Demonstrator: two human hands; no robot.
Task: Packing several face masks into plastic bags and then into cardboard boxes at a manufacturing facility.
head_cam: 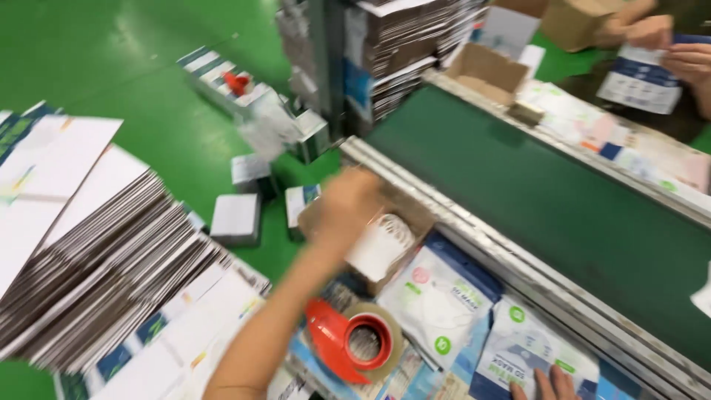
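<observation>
Left hand [348, 204] reaching mid-frame over white mask [381, 244] in cardboard box [404, 215], grip unclear through blur; right fingertips [552, 385] flat on mask packet [518, 348]; could snag tape dispenser [348, 341].

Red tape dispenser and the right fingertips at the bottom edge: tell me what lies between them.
In the head view, a white bagged face mask lies between the red tape dispenser and the right hand.

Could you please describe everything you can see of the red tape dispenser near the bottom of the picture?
The tape dispenser is red, plastic-looking, and lies on its side on printed packets at the bench's near edge. It carries a roll of brownish tape around a red hub. The person's left forearm passes just beside it; contact is unclear. No hand holds it. Motion blur hides the finer details.
</observation>
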